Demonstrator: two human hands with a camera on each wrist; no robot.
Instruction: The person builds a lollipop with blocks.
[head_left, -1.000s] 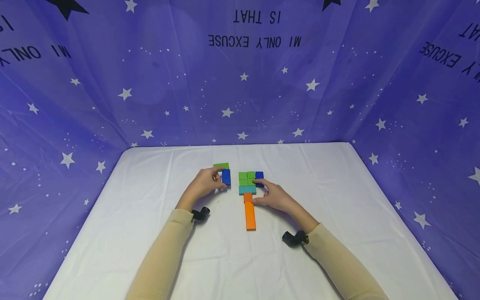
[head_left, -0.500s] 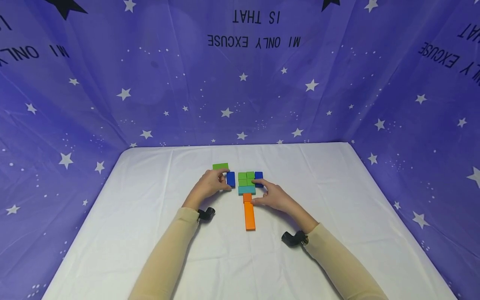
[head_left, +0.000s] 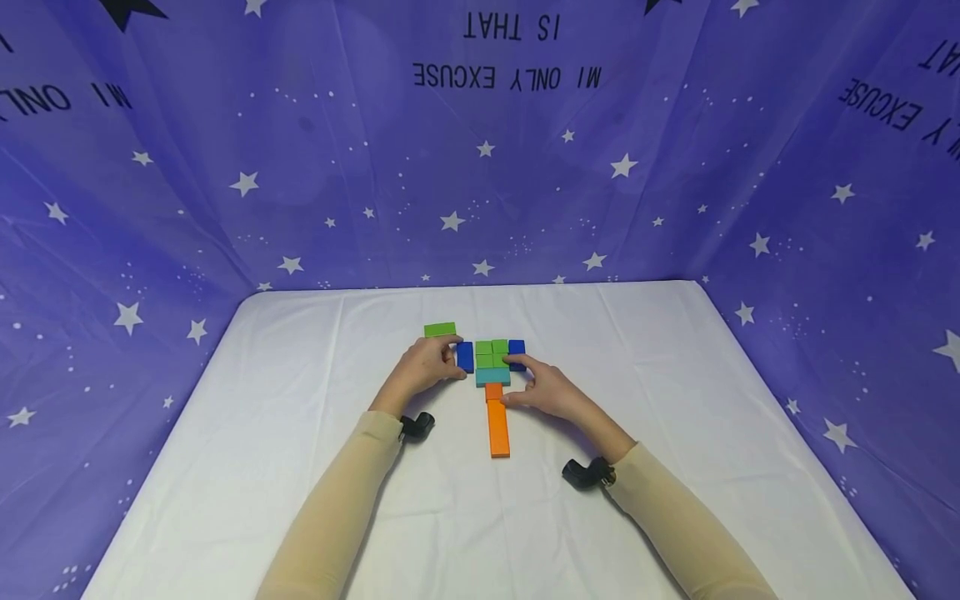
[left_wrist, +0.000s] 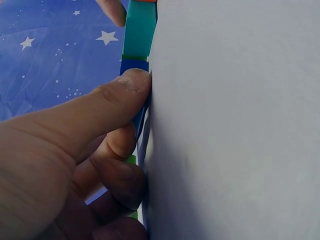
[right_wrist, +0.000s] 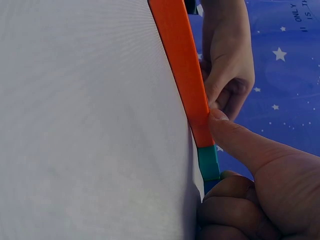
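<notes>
My left hand [head_left: 423,365] pinches a blue block [head_left: 465,357] between thumb and fingers, just left of several small green blocks [head_left: 483,348]. A teal block [head_left: 492,377] lies against the near side of the green group. Below it come a small orange block [head_left: 493,391] and a long orange block [head_left: 498,429]. My right hand [head_left: 553,392] touches the group from the right: its index finger is on the green blocks, its thumb beside the orange. That finger partly covers a second blue block [head_left: 517,346]. In the right wrist view the thumb rests against the orange block [right_wrist: 185,70].
A separate long green block [head_left: 439,329] lies beyond my left hand. All the blocks are on a white cloth-covered table [head_left: 360,525]. Purple star-patterned curtains [head_left: 480,175] surround its far and side edges. A black device [head_left: 588,473] sits at the right wrist.
My left hand has moved the blue block rightward, away from the separate green block and close to the green group. The right hand stays in place.
</notes>
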